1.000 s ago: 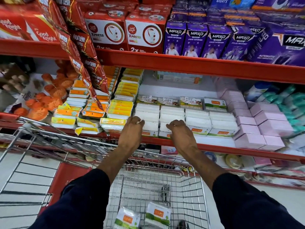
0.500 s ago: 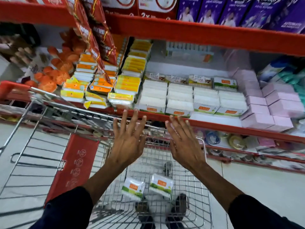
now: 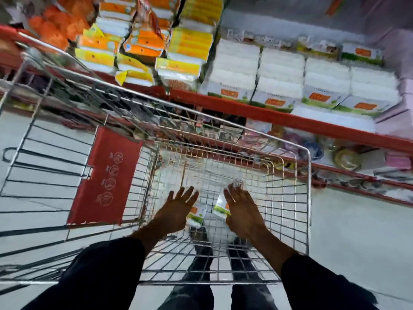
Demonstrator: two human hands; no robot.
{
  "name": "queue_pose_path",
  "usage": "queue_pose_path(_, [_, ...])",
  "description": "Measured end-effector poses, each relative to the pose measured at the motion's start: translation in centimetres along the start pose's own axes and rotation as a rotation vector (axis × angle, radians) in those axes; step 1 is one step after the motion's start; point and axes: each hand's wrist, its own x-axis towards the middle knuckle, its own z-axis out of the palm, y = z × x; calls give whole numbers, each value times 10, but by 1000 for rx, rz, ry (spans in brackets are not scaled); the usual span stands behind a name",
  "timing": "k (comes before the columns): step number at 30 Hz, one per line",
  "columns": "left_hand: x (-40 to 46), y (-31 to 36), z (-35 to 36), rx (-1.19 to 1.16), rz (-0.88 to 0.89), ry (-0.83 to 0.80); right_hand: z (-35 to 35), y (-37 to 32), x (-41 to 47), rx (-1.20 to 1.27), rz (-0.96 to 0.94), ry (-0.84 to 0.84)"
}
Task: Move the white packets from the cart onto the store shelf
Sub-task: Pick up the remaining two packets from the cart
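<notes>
Two white packets with green and orange labels lie on the floor of the wire cart (image 3: 309, 198): a left packet (image 3: 196, 217) and a right packet (image 3: 220, 208). My left hand (image 3: 176, 211) hovers open over the left packet, fingers spread. My right hand (image 3: 242, 211) is open just above the right packet, partly hiding it. Both hands are down inside the cart basket. On the red store shelf (image 3: 257, 113) stand rows of stacked white packets (image 3: 281, 74) of the same kind.
Yellow and orange packs (image 3: 185, 50) fill the shelf to the left of the white stacks. Pink boxes sit at the far right. The cart's red child-seat flap (image 3: 107, 175) is at left. A lower shelf (image 3: 346, 157) holds mixed goods. The view is blurred.
Both hands have left the shelf edge and dropped into the cart, fingers now spread over the two packets. The camera has tilted down, so the upper shelves are out of view.
</notes>
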Motion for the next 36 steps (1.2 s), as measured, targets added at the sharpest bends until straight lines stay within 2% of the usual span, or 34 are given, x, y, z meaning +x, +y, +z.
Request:
queue_pose_path(6, [39,-5,26,143,90,-110,36,6,27,9,185,-164])
queue_pose_path(16, [67,-1,33,237,94,-116,46,13,47,-93,272,-185])
queue_pose_path(20, [67,-5,29,300,97,-141,42,15,46,-23,281,-213])
queue_pose_path(25, [58,-2,16,207,64,-175,37,15,42,94,310,-195])
queue_pose_path(29, [42,1,-6,205,47,-96,22,12,31,287,305,-127])
queue_pose_path(36, [-6,5,-80,115,6,123,-62,6,-5,268,232,74])
